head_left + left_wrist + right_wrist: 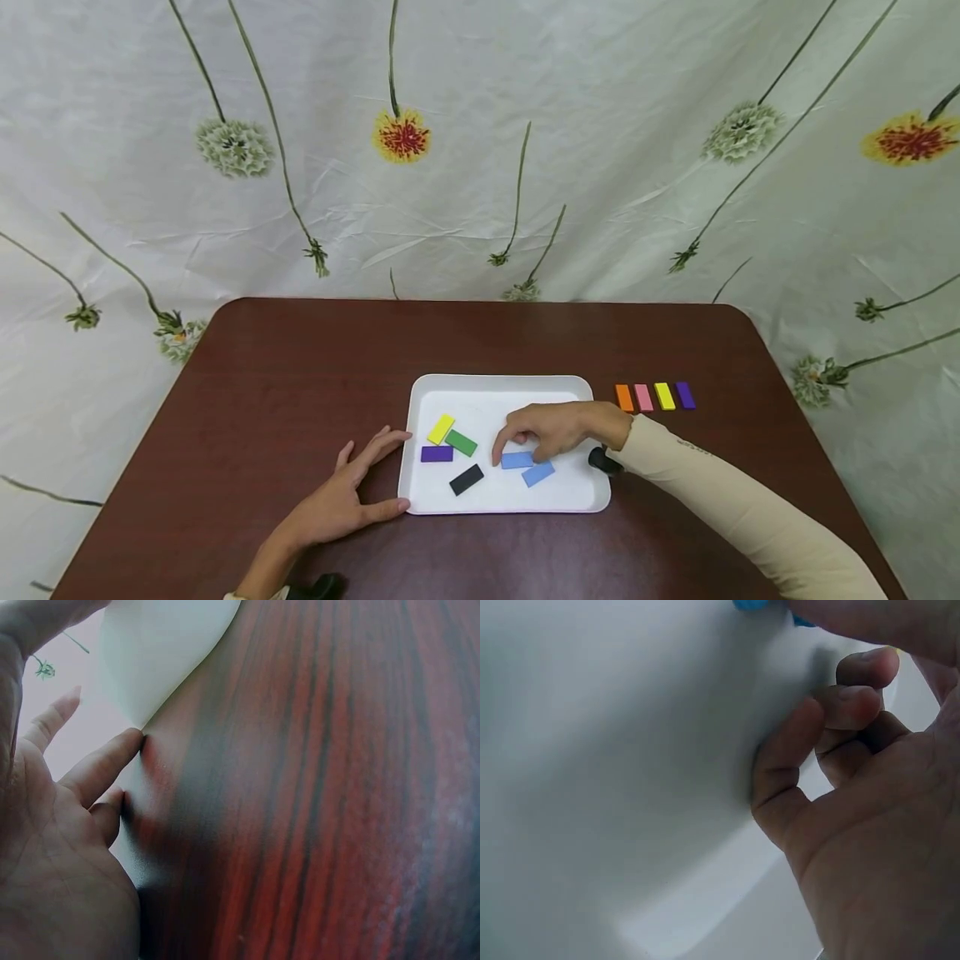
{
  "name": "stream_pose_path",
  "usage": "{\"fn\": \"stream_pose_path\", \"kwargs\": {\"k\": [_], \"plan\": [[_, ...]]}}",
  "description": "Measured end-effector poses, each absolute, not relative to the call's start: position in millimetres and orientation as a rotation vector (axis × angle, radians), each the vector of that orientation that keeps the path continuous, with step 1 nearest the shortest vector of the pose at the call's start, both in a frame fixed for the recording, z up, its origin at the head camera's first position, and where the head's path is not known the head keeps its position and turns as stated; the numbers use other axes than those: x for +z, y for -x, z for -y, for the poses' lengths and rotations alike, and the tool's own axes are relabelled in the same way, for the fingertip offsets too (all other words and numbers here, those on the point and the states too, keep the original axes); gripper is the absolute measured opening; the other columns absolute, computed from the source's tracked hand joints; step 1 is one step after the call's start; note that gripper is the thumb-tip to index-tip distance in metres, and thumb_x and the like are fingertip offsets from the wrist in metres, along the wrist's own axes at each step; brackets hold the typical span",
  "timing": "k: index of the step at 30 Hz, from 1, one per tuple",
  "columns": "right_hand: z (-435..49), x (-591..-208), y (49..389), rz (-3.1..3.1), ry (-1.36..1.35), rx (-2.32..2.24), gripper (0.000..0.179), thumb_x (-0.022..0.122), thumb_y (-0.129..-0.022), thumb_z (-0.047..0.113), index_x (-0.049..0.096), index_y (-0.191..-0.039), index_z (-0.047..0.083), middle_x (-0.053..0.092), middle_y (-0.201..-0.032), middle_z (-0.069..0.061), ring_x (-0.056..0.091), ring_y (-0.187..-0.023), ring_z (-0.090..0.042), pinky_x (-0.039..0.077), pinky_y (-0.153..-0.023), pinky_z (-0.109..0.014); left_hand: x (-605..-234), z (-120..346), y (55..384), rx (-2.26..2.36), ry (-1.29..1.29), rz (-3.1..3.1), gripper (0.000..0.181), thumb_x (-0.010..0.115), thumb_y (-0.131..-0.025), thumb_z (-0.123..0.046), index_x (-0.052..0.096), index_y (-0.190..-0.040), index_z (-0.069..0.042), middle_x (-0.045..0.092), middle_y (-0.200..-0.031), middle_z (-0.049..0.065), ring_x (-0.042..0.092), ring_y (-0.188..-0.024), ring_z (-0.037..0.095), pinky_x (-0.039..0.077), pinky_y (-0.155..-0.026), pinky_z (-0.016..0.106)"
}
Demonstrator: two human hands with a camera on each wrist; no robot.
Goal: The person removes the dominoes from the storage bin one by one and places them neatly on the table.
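A white tray (pixel 495 502) lies on the table, holding several small coloured blocks. In the head view my right hand (pixel 558 423) reaches over its right half, index finger and thumb at opposite ends of a light blue block (pixel 516 460), pinching it. Just below, close to the thumb, lies another light blue block (pixel 537 474). The right wrist view shows the other fingers of the right hand (pixel 870 802) curled above the tray. My left hand (pixel 337 500) is spread, fingertips and thumb touching the tray's left edge; its fingers look straight.
Yellow (pixel 441 429), green (pixel 461 442), purple (pixel 437 454) and black blocks (pixel 467 480) lie on the tray's left side. Right of the tray, orange (pixel 624 397), pink (pixel 643 397), yellow (pixel 664 396) and purple blocks (pixel 686 395) form a row on the brown table (pixel 337 350).
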State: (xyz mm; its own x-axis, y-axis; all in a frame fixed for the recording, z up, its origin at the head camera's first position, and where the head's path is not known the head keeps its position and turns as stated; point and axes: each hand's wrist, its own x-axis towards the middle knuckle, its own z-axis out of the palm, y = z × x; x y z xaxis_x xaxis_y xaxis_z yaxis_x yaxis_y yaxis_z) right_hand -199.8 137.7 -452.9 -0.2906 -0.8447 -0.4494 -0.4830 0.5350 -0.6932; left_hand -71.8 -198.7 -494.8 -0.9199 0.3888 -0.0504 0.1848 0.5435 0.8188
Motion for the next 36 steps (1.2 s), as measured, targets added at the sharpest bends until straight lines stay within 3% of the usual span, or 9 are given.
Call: {"fn": "stream_pose_path", "kwargs": {"k": [7,17,36], "plan": [[-136.4,-456.5,196.4,-1.932,1.095,-0.520,0.050,0.068,-0.084,-0.010,0.070,-0.114,0.030,0.040,-0.083,0.004,0.042,-0.084,-0.004,0.035,-0.077,-0.019,-494.9,198.6,71.8,1.311,-0.491,-2.559,0.079,0.081,-0.083,-0.042,0.039,-0.149,-0.033,0.047,-0.154,-0.001,0.019,-0.154,0.034,-0.007,-0.113,0.068],[-137.8,-457.4,197.5,-1.972,1.086,-0.524,0.048,0.064,-0.082,-0.012,0.063,-0.115,0.023,0.034,-0.072,0.008,0.036,-0.070,-0.002,0.034,-0.075,-0.018,-495.1,198.6,72.0,1.306,-0.491,-2.563,0.080,0.081,-0.083,-0.042,0.038,-0.149,-0.036,0.046,-0.155,0.001,0.018,-0.153,0.036,-0.007,-0.112,0.070],[-168.4,-433.4,221.5,-2.149,1.067,-0.695,0.044,0.068,-0.084,-0.006,0.061,-0.125,0.008,0.033,-0.071,0.008,0.034,-0.067,-0.004,0.033,-0.067,-0.021,-496.5,199.1,72.7,1.317,-0.503,-2.554,0.079,0.081,-0.083,-0.041,0.038,-0.149,-0.035,0.046,-0.155,0.000,0.018,-0.154,0.034,-0.008,-0.112,0.070]]}}
